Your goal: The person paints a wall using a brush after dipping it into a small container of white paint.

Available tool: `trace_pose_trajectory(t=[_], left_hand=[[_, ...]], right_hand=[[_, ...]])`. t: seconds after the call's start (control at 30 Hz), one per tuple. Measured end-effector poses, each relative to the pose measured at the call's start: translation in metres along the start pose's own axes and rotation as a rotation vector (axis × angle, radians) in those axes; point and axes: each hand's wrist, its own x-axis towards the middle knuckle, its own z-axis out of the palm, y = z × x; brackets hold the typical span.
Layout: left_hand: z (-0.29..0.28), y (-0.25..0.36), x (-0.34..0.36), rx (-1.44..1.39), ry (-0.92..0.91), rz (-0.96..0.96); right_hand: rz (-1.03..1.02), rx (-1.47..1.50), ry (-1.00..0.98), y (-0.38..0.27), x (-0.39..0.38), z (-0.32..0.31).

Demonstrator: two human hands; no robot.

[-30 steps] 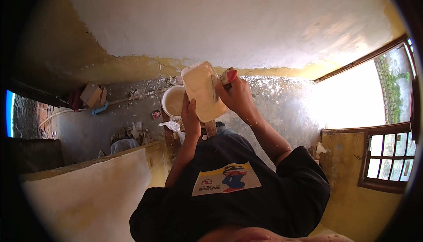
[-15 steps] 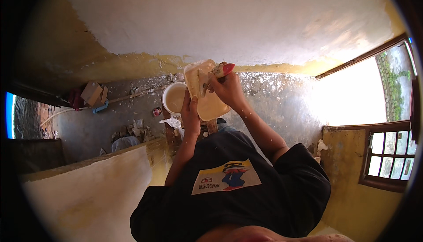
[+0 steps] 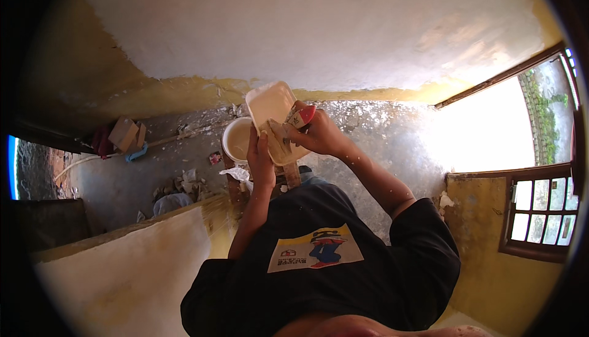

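A pale, rounded rectangular plastic tray (image 3: 270,102) is held up in front of me by my left hand (image 3: 262,160), which grips its left edge with the thumb inside. My right hand (image 3: 321,133) is closed round a putty knife (image 3: 303,116) with a red-ended handle. Its blade dips into the tray, against pale, wet-looking paste at the near end. Just left of the tray is a white bucket (image 3: 227,133) with a cream-coloured mix inside. Part of the bucket is hidden by the tray and my left hand.
A white-coated wall (image 3: 319,24) with a yellow lower strip rises ahead. Rubble (image 3: 189,183), a cardboard box (image 3: 124,133) and a long pole (image 3: 165,141) lie on the floor to the left. A bright doorway (image 3: 491,128) and a barred window (image 3: 543,211) are at the right.
The tray has tilted and shifted slightly left, showing more of its inside. The putty knife and my right hand have moved down and left, toward the tray's near end.
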Motion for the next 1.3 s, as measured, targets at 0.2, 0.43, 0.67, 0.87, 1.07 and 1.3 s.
trace_pose_trajectory(t=[0.2, 0.43, 0.67, 0.87, 1.07, 1.3], left_hand=[[0.013, -0.002, -0.008, 0.021, -0.032, 0.007], [0.009, -0.006, -0.004, -0.011, 0.017, 0.068], [0.004, -0.004, -0.001, 0.045, 0.048, 0.132], [-0.003, -0.009, 0.005, -0.001, 0.056, 0.128], [-0.002, -0.005, 0.007, -0.011, 0.069, 0.124], [0.001, 0.005, 0.002, -0.034, 0.006, 0.072]], right_hand=[[-0.134, -0.149, 0.084, -0.004, 0.025, -0.011], [-0.316, -0.378, 0.190, 0.009, 0.022, -0.007], [-0.314, -0.469, 0.111, -0.009, 0.007, -0.007], [-0.109, -0.288, 0.125, 0.000, -0.002, -0.012], [0.124, 0.085, 0.201, 0.000, -0.009, -0.008], [0.025, 0.127, 0.210, 0.005, -0.009, 0.019]])
